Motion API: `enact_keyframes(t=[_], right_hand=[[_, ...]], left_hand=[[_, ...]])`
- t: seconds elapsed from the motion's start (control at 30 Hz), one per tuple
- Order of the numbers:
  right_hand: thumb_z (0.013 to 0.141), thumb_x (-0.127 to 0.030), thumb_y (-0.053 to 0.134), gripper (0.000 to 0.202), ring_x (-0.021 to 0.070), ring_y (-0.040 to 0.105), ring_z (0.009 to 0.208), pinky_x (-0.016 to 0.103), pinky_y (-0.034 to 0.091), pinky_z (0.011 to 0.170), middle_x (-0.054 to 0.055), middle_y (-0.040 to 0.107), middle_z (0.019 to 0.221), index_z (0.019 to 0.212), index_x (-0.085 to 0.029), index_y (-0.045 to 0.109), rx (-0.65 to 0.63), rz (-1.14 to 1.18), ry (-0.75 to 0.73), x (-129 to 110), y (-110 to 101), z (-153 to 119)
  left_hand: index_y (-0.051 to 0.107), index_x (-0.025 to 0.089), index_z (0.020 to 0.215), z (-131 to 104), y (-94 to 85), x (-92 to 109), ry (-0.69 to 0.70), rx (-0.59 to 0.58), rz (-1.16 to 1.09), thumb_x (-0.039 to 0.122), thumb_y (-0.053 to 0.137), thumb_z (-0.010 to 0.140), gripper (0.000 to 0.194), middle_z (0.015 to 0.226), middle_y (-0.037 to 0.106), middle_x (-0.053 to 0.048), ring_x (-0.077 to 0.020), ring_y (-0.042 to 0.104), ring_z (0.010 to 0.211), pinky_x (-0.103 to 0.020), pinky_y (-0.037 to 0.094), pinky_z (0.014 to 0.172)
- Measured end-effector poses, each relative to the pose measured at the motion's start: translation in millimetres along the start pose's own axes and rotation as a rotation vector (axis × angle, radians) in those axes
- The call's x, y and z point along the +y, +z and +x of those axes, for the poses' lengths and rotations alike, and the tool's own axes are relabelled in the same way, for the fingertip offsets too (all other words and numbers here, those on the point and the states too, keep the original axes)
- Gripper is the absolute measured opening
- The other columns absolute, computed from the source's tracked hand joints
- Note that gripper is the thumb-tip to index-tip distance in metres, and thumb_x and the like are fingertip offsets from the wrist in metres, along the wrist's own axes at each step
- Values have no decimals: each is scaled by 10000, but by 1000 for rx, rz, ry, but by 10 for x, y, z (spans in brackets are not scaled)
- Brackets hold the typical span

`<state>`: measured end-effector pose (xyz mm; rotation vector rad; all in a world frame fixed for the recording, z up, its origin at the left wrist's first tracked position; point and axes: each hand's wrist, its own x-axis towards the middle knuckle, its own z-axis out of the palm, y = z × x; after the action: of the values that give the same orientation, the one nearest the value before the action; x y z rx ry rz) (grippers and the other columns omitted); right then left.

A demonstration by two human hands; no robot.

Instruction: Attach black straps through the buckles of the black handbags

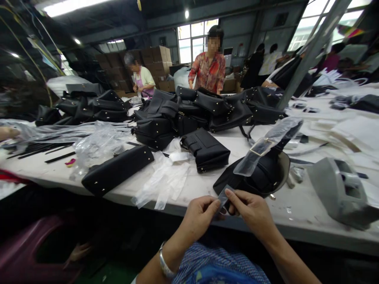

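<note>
The 1 view looks from head height, forward and down across the desk [299, 211] from its near side. The left hand [199, 217] and right hand [251, 208] are close to the lens, low and right of centre. The wide frame reaches back to a rear window [185, 49] and ceiling lamp [71, 6].

Left hand [199, 216], right hand [255, 208] close together — fingers [213, 206] pinched, 2 forearms [286, 250] angled inward.

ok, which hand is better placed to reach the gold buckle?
Probably the right hand: it is nearer the gold buckle than the left hand. Both pinch the plastic-covered strip; the right would have to release first.
</note>
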<state>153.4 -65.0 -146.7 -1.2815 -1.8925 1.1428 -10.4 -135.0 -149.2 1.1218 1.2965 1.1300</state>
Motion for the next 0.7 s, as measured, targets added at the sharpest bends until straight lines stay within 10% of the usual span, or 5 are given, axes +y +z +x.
enact_keyframes(t=[0.23, 0.4, 0.5, 0.6, 0.7], right_hand=[[955, -460, 524, 442, 114, 575, 484, 219, 430, 549, -16, 634, 548, 638, -191, 674, 31, -55, -172, 17, -291, -150], [902, -482, 568, 327, 224, 711, 783, 299, 512, 788, 57, 764, 819, 912, -213, 754, 757, -301, -21, 495, -1332, -187], [889, -432, 534, 408, 298, 543, 1283, 401, 377, 1089, 108, 626, 1358, 1193, -209, 689, 893, -460, 188, 957, -2062, -166], [811, -401, 593, 340, 388, 395, 1396, 495, 257, 1164, 212, 560, 1410, 919, -129, 766, 891, -425, 312, 1365, -2528, -119], [774, -456, 621, 331, 416, 553, 1250, 529, 377, 1075, 210, 711, 1183, 651, -180, 755, 838, -308, 394, 1633, -2682, -74]], left_hand=[[666, 135, 798, -6, 201, -213, -75, 153, 15, 546, 636, 856, 416, 527, 461, 55, -56, 333, 424, -163, 251, 407], [714, 147, 856, -8, 230, -375, -41, 241, -3, 580, 679, 811, 437, 524, 449, 52, -68, 336, 461, -170, 268, 438], [744, 155, 865, -25, 276, -407, -36, 311, -32, 583, 738, 748, 444, 532, 515, 31, -78, 378, 469, -174, 306, 442], [764, 162, 879, -35, 326, -409, -30, 369, -53, 572, 779, 701, 447, 595, 612, 0, -82, 412, 477, -175, 339, 445], [774, 169, 888, -31, 357, -427, -41, 406, -68, 578, 800, 667, 466, 569, 603, 9, -80, 409, 463, -175, 349, 436]])
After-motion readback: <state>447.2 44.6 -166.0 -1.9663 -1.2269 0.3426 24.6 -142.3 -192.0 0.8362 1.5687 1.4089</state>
